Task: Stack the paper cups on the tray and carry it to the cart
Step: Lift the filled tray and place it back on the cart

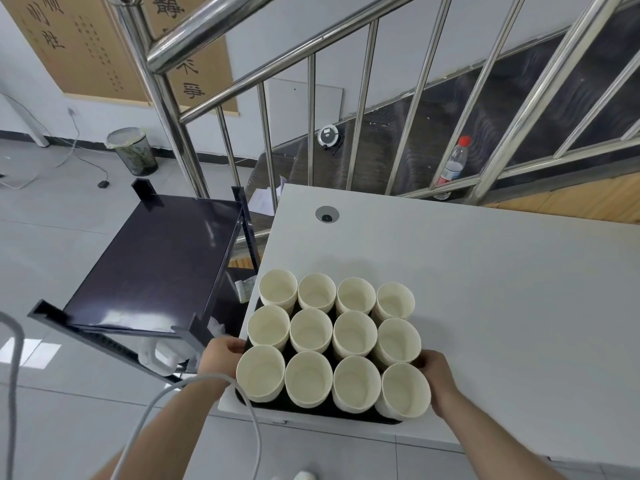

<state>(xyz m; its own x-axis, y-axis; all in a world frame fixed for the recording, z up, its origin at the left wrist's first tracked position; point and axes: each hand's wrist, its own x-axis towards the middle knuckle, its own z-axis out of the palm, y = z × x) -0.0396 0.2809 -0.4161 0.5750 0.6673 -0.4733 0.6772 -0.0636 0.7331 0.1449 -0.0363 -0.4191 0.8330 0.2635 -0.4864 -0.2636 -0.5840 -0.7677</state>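
Observation:
Several stacks of cream paper cups (310,330) stand upright in rows on a black tray (322,412). The tray sits at the near left corner of the white table (502,289), its front edge over the table's edge. My left hand (221,351) grips the tray's left side. On the opposite side, my right hand (436,375) holds the right edge beside the nearest right cup stack. The dark cart (156,268) stands just left of the table, its glossy top shelf bare.
A steel stair railing (162,98) rises behind the table and cart. A plastic bottle (453,164) stands on the stairs. A waste bin (133,150) is on the tiled floor at the far left. A white cable (194,382) hangs across my left forearm.

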